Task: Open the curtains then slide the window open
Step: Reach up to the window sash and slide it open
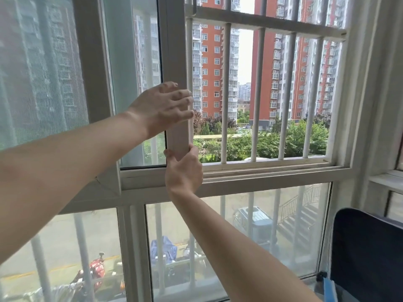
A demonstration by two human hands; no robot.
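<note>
two hands on the smooth white window sash (175, 51) edge: left hand (162, 107) flat, fingers spread; right hand (184, 168) pinching it near the sill track (272, 168).

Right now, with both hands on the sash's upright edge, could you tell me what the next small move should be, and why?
Probably keep pushing the sliding sash a little further left. The left hand lies flat on its upright frame and the right hand pinches the same frame lower down. The opening to the right already shows the bare window bars, but the sash seems only partly overlapped with the left pane, so travel likely remains.
</note>
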